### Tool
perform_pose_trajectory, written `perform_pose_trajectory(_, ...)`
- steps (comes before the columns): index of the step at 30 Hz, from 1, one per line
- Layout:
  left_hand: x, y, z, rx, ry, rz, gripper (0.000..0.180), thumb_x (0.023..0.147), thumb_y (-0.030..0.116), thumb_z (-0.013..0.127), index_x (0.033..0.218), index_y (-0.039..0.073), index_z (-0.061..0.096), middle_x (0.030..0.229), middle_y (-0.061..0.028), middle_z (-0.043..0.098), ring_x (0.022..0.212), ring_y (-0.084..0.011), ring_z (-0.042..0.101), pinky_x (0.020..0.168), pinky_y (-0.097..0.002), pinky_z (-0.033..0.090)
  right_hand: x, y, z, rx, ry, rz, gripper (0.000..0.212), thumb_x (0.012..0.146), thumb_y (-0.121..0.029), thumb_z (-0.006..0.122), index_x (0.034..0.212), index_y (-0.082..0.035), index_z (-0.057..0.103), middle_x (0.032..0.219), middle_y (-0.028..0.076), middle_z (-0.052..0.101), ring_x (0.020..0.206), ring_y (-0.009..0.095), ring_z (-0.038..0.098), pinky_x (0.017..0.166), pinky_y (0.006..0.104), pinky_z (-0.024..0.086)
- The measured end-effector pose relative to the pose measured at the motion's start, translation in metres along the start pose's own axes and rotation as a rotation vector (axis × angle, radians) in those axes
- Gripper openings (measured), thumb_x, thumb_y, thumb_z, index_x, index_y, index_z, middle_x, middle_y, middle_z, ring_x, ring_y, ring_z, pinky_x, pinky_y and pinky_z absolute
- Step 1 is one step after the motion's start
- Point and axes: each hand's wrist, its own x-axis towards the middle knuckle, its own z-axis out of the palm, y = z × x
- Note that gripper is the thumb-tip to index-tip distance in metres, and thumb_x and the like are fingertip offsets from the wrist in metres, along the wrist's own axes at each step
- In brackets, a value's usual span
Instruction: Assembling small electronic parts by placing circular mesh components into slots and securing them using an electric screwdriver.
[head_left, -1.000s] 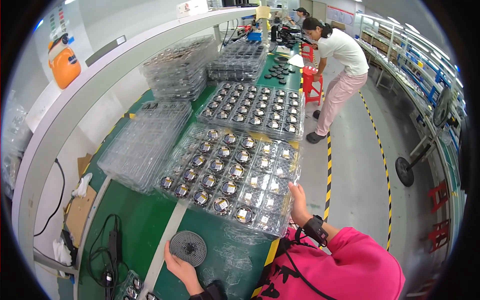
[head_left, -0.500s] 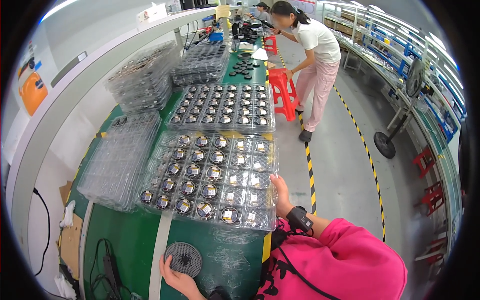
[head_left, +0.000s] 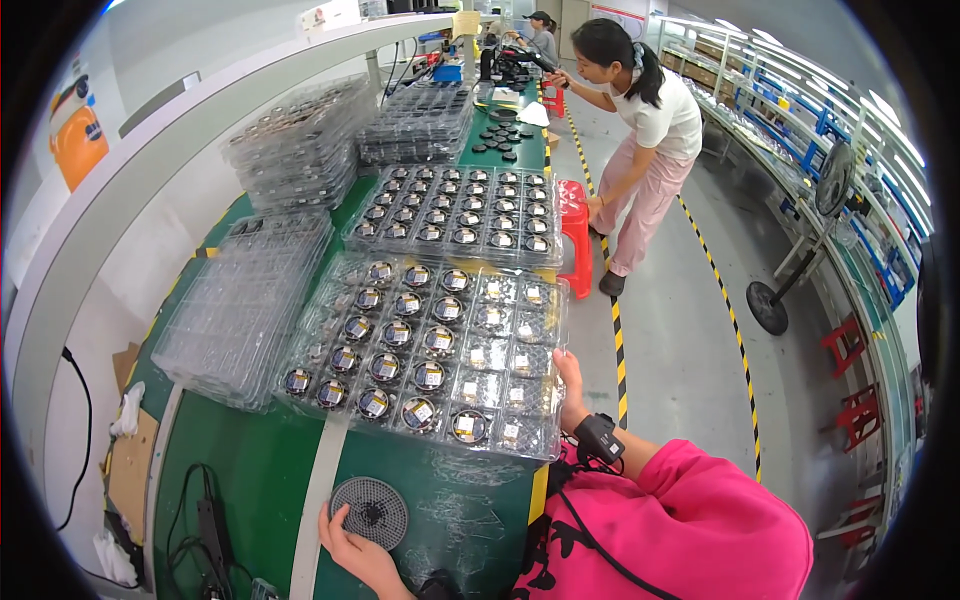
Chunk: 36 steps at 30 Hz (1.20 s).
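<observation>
A round grey perforated disc (head_left: 372, 510) lies at the near part of the green bench. My left hand (head_left: 352, 548) holds its left edge, with the thumb and fingers curled at the rim. Ahead of it is a clear plastic tray (head_left: 470, 365) with rows of round dark parts bearing white labels; its right columns show small white-labelled pieces in clear pockets. My right hand (head_left: 571, 392) grips this tray's right edge, and some of its fingers are hidden. A dark band with a small box sits on my right wrist.
Behind stands another filled tray (head_left: 455, 215). Stacked trays (head_left: 290, 150) and clear trays (head_left: 235, 310) line the left side. Loose black discs (head_left: 503, 140) lie farther back. A person (head_left: 650, 130) touches a red stool (head_left: 575, 235) in the aisle. A cable (head_left: 205, 530) lies at lower left.
The person in the aisle has bent further and the red stool has moved nearer, beside the bench. The view has shifted slightly. My two hands keep their places on the disc and the tray.
</observation>
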Motion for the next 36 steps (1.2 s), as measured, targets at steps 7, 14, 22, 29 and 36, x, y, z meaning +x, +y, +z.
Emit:
perform_pose_trajectory(7, 0.0, 0.002, 0.0, -0.037, -0.001, -0.009, 0.035, 0.076, -0.015, 0.036, 0.097, -0.001, 0.06, 0.126, -0.0156, 0.053, 0.117, -0.0326, 0.048, 0.098, -0.0397, 0.039, 0.005, 0.004, -0.007, 0.021, -0.034, -0.032, 0.037, 0.091, -0.037, 0.051, 0.115, -0.009, 0.048, 0.101, 0.005, 0.056, 0.094, 0.017, 0.058, 0.083, 0.034, 0.049)
perform_pose_trajectory(14, 0.0, 0.001, 0.0, -0.031, 0.002, -0.008, 0.032, 0.077, -0.014, 0.037, 0.096, -0.002, 0.06, 0.126, -0.0161, 0.053, 0.116, -0.0327, 0.048, 0.097, -0.0396, 0.039, 0.009, 0.008, -0.011, 0.027, -0.029, -0.052, 0.035, 0.093, -0.035, 0.049, 0.115, -0.008, 0.048, 0.101, 0.005, 0.056, 0.092, 0.017, 0.058, 0.083, 0.033, 0.049)
perform_pose_trajectory(22, 0.0, 0.004, -0.001, -0.033, -0.008, -0.008, 0.028, 0.08, -0.012, 0.038, 0.095, -0.002, 0.06, 0.126, -0.0169, 0.052, 0.116, -0.0333, 0.048, 0.096, -0.0397, 0.039, 0.011, 0.009, -0.014, -0.018, -0.054, -0.105, 0.04, 0.093, -0.037, 0.049, 0.119, -0.008, 0.045, 0.106, 0.006, 0.055, 0.096, 0.017, 0.056, 0.085, 0.0338, 0.048)
perform_pose_trajectory(29, 0.0, 0.008, -0.002, -0.032, -0.022, -0.018, 0.024, 0.082, -0.01, 0.041, 0.096, -0.002, 0.059, 0.126, -0.0168, 0.051, 0.116, -0.0336, 0.048, 0.097, -0.04, 0.039, 0.012, 0.006, -0.016, -0.022, -0.104, -0.097, 0.049, 0.091, -0.036, 0.053, 0.127, -0.007, 0.036, 0.111, 0.007, 0.05, 0.103, 0.017, 0.05, 0.09, 0.0337, 0.041)
perform_pose_trajectory(36, -0.001, 0.007, -0.002, -0.028, -0.026, -0.014, 0.023, 0.082, -0.009, 0.043, 0.097, -0.001, 0.059, 0.127, -0.0165, 0.051, 0.117, -0.0334, 0.047, 0.097, -0.0406, 0.038, 0.008, 0.005, -0.011, -0.04, -0.075, -0.128, 0.041, 0.092, -0.038, 0.05, 0.12, -0.009, 0.042, 0.107, 0.007, 0.052, 0.099, 0.018, 0.054, 0.086, 0.0344, 0.047)
